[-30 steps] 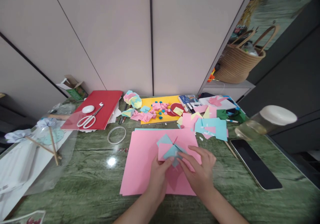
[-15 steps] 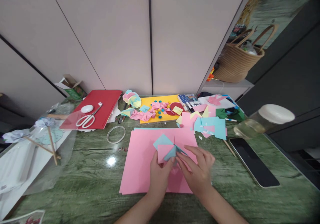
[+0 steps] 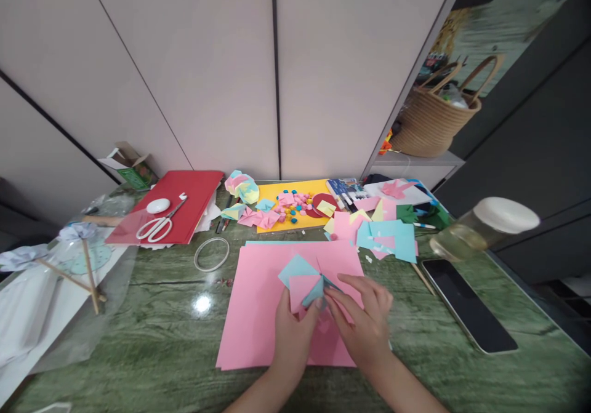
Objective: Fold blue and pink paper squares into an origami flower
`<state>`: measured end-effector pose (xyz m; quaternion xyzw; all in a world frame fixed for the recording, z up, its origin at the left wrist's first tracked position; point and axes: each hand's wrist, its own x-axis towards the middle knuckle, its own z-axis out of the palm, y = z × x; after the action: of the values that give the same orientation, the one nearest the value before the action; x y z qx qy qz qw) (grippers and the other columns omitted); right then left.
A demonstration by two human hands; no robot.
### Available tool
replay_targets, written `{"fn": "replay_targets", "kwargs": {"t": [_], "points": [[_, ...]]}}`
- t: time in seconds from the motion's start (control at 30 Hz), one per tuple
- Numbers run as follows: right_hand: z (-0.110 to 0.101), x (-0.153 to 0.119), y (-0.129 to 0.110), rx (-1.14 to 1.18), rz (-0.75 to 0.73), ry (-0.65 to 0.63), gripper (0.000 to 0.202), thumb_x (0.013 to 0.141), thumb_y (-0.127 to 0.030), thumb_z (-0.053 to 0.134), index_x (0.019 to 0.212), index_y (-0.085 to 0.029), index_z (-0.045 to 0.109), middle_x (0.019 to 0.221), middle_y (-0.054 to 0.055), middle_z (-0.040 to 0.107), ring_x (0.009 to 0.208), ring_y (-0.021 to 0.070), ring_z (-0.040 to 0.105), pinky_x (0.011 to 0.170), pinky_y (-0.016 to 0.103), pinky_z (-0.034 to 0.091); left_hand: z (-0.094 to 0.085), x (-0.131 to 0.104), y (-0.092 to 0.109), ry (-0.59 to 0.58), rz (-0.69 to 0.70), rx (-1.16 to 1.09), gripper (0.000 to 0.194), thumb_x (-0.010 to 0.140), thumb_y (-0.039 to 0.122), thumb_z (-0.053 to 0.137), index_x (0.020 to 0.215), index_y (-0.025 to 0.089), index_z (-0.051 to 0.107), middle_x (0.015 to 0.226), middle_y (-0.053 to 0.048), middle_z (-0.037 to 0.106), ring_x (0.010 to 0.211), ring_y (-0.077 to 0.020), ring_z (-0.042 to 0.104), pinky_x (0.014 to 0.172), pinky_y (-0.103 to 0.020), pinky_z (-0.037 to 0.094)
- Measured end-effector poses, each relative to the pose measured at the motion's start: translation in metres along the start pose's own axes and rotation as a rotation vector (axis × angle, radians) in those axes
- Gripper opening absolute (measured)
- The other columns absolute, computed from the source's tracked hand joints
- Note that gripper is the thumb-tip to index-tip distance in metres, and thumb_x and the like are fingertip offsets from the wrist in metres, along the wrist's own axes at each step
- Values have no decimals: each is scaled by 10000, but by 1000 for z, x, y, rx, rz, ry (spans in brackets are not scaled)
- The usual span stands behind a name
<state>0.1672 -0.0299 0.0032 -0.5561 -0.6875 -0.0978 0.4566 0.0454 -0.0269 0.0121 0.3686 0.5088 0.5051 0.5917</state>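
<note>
A folded paper piece (image 3: 300,271), light blue with a pink square face, is held between both hands over a stack of pink paper sheets (image 3: 249,314). My left hand (image 3: 295,333) pinches its lower left part, thumb on the blue fold. The fingertips of my right hand (image 3: 362,314) are closed on its right-hand fold, where a blue flap sticks out. A thin dark line rises from the piece's centre; I cannot tell what it is. The underside of the piece is hidden by my fingers.
White scissors (image 3: 159,223) lie on a red folder (image 3: 184,185) at the left. Behind the pink stack is a yellow sheet (image 3: 295,186) with small coloured paper balls. Paper scraps (image 3: 388,237), a phone (image 3: 468,305) and a lidded bottle (image 3: 480,228) sit to the right.
Both hands keep their hold on the folded paper, with hardly any shift in the fingers. The whole view has tilted slightly, so the table appears a little lower.
</note>
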Motion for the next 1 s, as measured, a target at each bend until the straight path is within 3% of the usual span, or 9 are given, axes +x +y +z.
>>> {"fn": "replay_targets", "kwargs": {"t": [0.33, 0.83, 1.0], "points": [[-4, 5, -2, -53, -19, -28, 72, 741, -228, 613, 786, -267, 653, 908, 26, 624, 879, 197, 506, 769, 370, 318, 1, 1, 0, 19, -14, -15, 359, 666, 276, 643, 988, 142, 557, 868, -71, 671, 768, -194, 624, 669, -275, 492], [3, 1, 1, -105, -58, -16, 45, 702, -195, 625, 683, -229, 603, 887, 24, 631, 870, 200, 516, 779, 377, 303, -1, 6, -4, 4, 1, 0, 346, 660, 247, 633, 977, 131, 560, 858, -73, 658, 786, -205, 599, 715, -299, 470], [3, 3, 7, -70, 1, -64, 52, 705, -178, 597, 691, -227, 586, 930, 37, 591, 888, 216, 502, 777, 391, 328, -6, 13, -11, -20, -21, -80, 301, 677, 238, 611, 956, 131, 573, 795, -57, 652, 726, -179, 586, 665, -268, 459]]}}
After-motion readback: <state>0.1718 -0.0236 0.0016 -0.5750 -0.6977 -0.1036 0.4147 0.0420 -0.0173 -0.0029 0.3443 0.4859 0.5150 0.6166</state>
